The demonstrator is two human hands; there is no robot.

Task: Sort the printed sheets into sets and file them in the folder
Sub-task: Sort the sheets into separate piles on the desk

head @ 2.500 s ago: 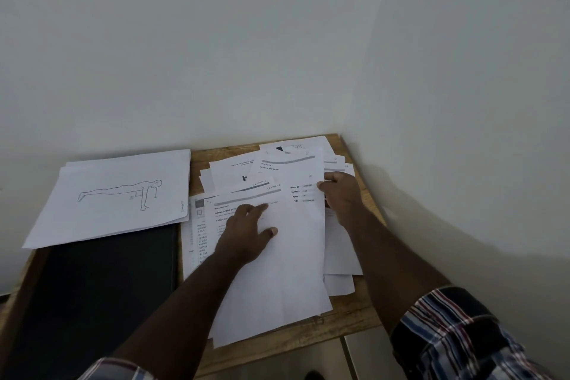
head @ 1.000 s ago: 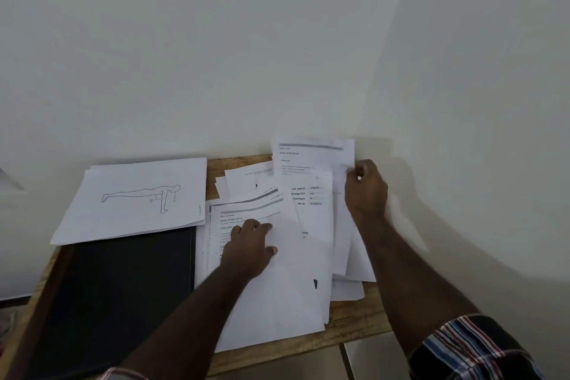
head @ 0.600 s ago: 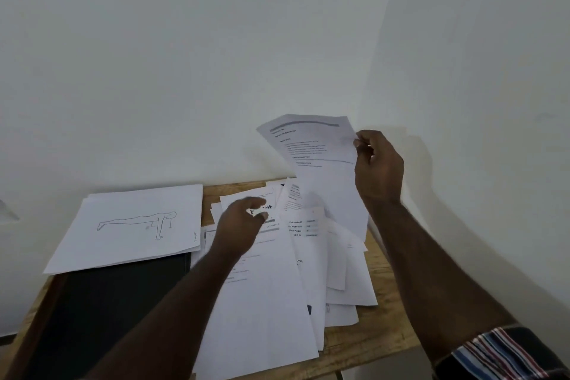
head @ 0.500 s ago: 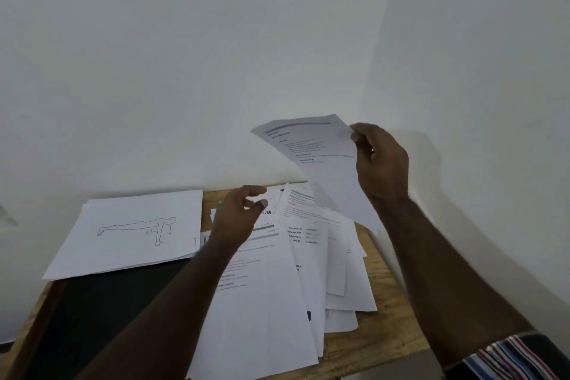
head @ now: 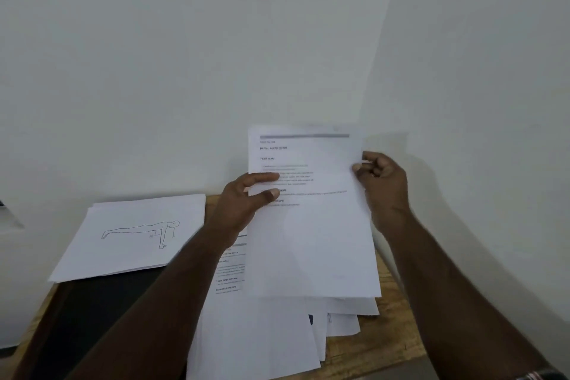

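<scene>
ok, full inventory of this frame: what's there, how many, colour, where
held sheet: one, white with printed text, raised upright over the table's right half, gripped at both side edges
loose pile of sheets: count unclear, white with print, fanned on the right half of the table under the held sheet
figure-drawing stack: a few sheets, white, top one shows a plank-pose line drawing, back left, overlapping the folder's far edge
folder: one, black, flat on the table's left half
table: one, wooden, set into the wall corner
walls: two, white, meeting behind the table
left hand: grips the sheet's left edge
right hand: pinches the sheet's right edge
</scene>
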